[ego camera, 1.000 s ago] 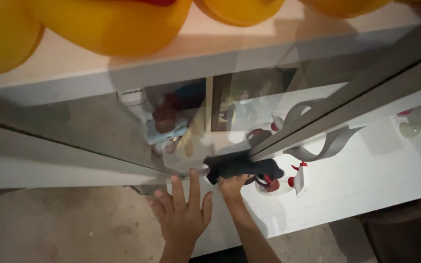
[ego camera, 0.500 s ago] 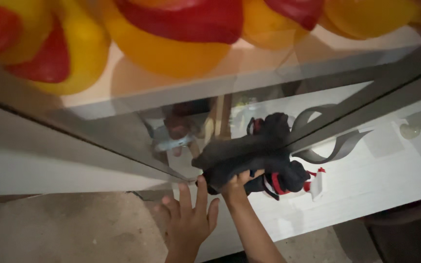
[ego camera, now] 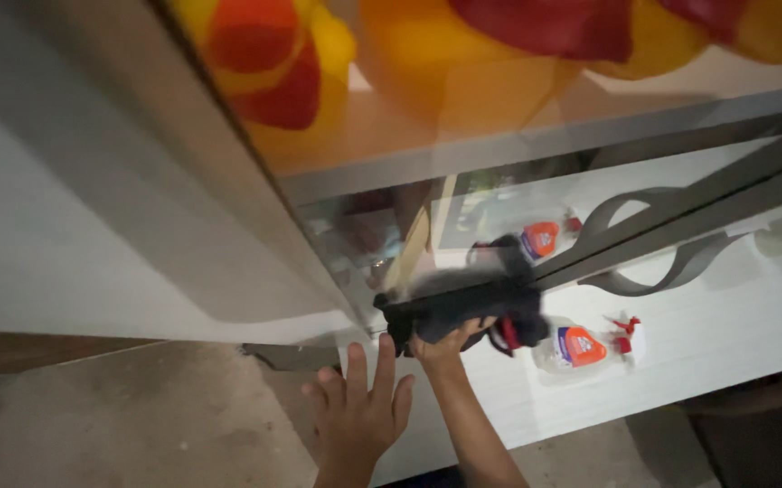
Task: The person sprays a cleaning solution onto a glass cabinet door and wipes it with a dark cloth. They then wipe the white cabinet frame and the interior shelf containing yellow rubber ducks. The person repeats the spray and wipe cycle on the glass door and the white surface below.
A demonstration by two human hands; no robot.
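The right hand [ego camera: 445, 348] has its grip closed around a dark cloth [ego camera: 463, 305]. The fingers are curled tight on the bottom of the cloth, and the cloth is bunched up and a bit blurry. It presses against the low corner of a glass door [ego camera: 463, 181]. The cloth has a small bit of red on its right side.

The left hand [ego camera: 361, 407] holds nothing. Its fingers are spread wide and its palm lies flat on the white front edge of the shelf [ego camera: 725, 334], just below the door's corner. The two hands are close, side by side, with the left one a little lower.

Behind the cloth, on the white shelf, lies a clear spray bottle [ego camera: 585, 346] with an orange label and a red and white top. It is on its side, just to the right of the cloth. Its copy shows in the glass higher up. A grey curvy strap [ego camera: 671, 262] lies on the shelf farther right, and a small pale round knob [ego camera: 773, 240] sits near the right edge.

Big yellow and red toys [ego camera: 337, 72] fill the shelf above, seen through the glass. Below the hands is a brownish floor [ego camera: 156, 425].
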